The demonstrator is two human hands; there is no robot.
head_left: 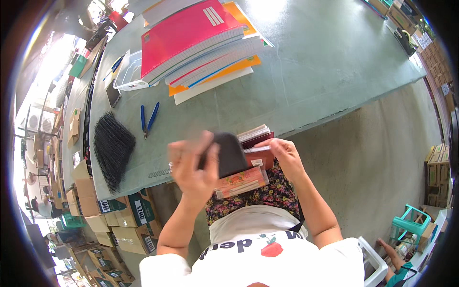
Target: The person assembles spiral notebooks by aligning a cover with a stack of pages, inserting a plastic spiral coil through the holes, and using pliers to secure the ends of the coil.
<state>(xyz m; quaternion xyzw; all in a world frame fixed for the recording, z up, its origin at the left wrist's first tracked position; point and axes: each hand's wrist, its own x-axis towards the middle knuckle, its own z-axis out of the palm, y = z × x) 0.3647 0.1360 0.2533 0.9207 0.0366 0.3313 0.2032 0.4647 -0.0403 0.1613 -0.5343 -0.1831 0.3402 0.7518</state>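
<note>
My left hand (193,165) is smeared by motion beside a dark, rounded block (229,155) over my lap; whether it grips the block cannot be told. A thin wire coil (160,173) shows at the table edge, just left of that hand. My right hand (287,155) has thumb and fingers closed at the edge of a reddish-brown notebook (260,160). Behind this lie white ruled pages (253,134). In front, on my lap, rests a stack with a colourful printed cover (244,181).
The green-grey table (306,81) carries a tall notebook stack (191,36), a clear plastic tray (131,71), blue-handled pliers (149,119) and a bundle of black spiral coils (112,150). Cardboard boxes (136,215) stand below left. A turquoise stool (410,222) and another person's leg (392,253) are at right.
</note>
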